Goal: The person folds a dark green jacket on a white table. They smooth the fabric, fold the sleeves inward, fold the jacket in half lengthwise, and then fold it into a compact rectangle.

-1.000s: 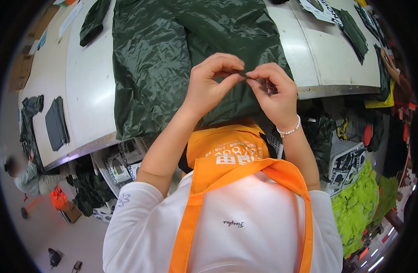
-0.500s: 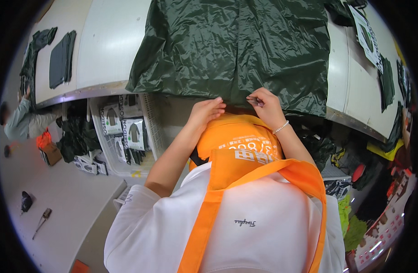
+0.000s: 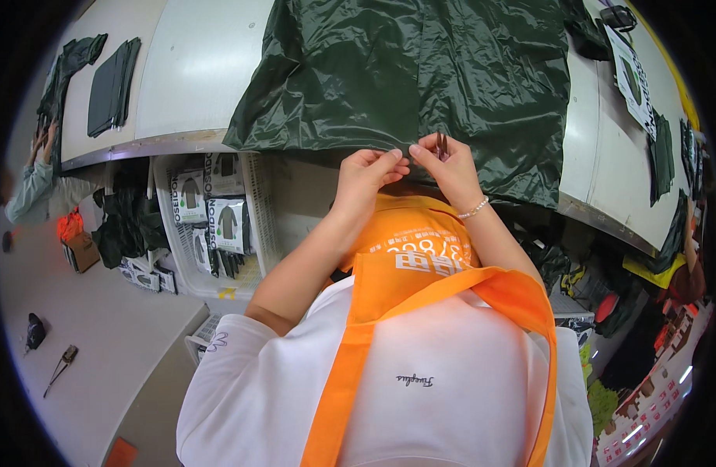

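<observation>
A shiny dark green waterproof garment (image 3: 334, 86) is spread over the table, its near hem hanging past the front edge. At that hem, my left hand (image 3: 365, 183) is closed, with thumb and fingertips pinching the fabric edge. My right hand (image 3: 455, 173) is right beside it, thumb and forefinger at the same edge. Small dark thread snips (image 3: 442, 146) are held in my right hand, their points sticking up between the fingers. The fingertips of both hands almost meet, and whatever thin bit lies between them is too small to make out.
Folded dark green garments (image 3: 115, 87) lie on the table's left. At the right are a printed package (image 3: 632, 78) and more dark cloth. Under the table stands a white plastic basket (image 3: 258, 210) holding packaged garments. A co-worker's sleeve (image 3: 32, 193) shows far left.
My left hand has moved slightly right and closed on the hem beside my right hand. The right hand has risen a little, and the snips now point upward.
</observation>
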`<state>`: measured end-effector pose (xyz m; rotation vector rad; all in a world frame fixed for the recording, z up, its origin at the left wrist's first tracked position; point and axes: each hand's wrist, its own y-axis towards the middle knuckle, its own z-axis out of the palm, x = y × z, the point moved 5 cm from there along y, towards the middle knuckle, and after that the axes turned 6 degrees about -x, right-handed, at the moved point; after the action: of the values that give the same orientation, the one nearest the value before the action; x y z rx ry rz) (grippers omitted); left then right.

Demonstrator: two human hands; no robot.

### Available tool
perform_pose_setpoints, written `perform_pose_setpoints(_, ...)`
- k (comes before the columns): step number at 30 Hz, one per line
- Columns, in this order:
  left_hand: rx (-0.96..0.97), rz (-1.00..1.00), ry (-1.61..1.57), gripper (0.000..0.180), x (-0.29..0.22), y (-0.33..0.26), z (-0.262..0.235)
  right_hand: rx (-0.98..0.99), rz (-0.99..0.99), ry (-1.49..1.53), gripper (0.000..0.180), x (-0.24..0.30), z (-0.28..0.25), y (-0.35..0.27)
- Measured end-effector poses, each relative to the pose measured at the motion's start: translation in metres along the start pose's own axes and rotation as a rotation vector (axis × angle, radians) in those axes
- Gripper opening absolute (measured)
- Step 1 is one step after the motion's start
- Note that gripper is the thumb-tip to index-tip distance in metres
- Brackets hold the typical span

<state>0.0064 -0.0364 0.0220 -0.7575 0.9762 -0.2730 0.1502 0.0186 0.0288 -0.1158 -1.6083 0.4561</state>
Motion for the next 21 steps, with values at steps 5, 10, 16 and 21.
perform_pose_setpoints(5, 0.085, -0.016, -0.047, 0.019, -0.006, -0.003, 0.008, 0.010, 0.037, 0.044, 0.013, 0.020, 0.003, -0.004)
perform_pose_setpoints(10, -0.009, 0.106, -0.006, 0.017, -0.027, -0.011, 0.014, -0.196, -0.165, -0.245, 0.016, 0.044, -0.022, -0.002)
perform_pose_setpoints(16, 0.051, 0.185, 0.000, 0.017, -0.051, -0.018, 0.024, -0.047, -0.350, -0.366, 0.016, 0.071, -0.015, -0.027)
perform_pose_setpoints(21, 0.083, 0.185, -0.005, 0.017, -0.053, -0.020, 0.028, -0.060, -0.485, -0.504, 0.015, 0.087, -0.005, -0.024)
